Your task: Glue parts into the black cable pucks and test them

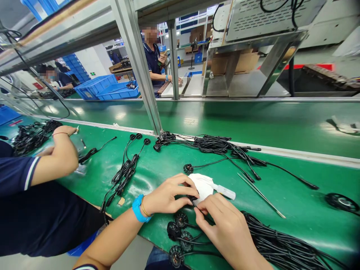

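My left hand (168, 195), with a blue wristband, is closed in a pinch on a small black round part with a cable (192, 197), pressing it against a white cloth (201, 184). My right hand (225, 225) meets it from the right, fingers pinched on the same part's thin black wire. A white pen-like tube (225, 192) lies just past the cloth. Three round black parts with cables (178, 232) lie under my wrists near the table edge.
A big pile of black cables (281, 243) lies to my right, another bundle (219, 144) ahead, and a bundle (123, 172) to the left. Thin metal tweezers (260, 194) lie on the green mat. A co-worker's arm (56, 157) works on my left. A metal post (140, 71) stands ahead.
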Motion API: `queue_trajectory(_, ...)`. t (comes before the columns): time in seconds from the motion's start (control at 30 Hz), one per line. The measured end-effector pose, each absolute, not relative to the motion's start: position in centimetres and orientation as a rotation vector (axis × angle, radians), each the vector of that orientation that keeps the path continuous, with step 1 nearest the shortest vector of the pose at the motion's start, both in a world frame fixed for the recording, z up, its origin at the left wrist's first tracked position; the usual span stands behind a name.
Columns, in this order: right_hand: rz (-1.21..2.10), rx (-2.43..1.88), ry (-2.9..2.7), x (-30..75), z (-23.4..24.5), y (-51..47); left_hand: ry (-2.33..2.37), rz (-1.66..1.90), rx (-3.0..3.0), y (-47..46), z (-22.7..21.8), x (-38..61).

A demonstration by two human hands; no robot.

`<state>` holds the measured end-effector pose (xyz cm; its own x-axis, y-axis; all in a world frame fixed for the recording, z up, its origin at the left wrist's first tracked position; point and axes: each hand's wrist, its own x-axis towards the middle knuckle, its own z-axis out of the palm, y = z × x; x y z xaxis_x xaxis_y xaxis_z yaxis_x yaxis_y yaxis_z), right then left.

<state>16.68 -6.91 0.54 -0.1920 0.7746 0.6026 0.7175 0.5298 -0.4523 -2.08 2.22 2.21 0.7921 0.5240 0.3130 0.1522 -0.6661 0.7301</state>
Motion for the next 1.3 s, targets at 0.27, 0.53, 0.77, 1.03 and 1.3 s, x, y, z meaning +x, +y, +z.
queue_trajectory(0.27, 0.065, -1.224, -1.94, 16.94, 0.41, -6.9, 0.526, 0.636, 2.117, 2.38, 1.89, -2.16)
queue_trajectory(0.53, 0.071, -1.224, -1.94, 16.96, 0.61, -6.78, 0.485, 0.652, 2.096, 2.56, 1.93, -2.17)
queue_trajectory(0.77, 0.135, -1.206, -1.898, 16.87, 0.29, -7.07, 0.463, 0.687, 2.127, 2.27, 1.41, -2.07)
queue_trajectory(1.03, 0.135, -1.189, -1.873, 16.91, 0.7, -7.03, 0.49, 0.712, 2.026, 2.14, 1.63, -1.73)
queue_trajectory(1.3, 0.018, -1.175, -1.908, 16.78, 1.03, -7.34, 0.48, 0.769, 1.884, 2.46, 1.25, -1.62)
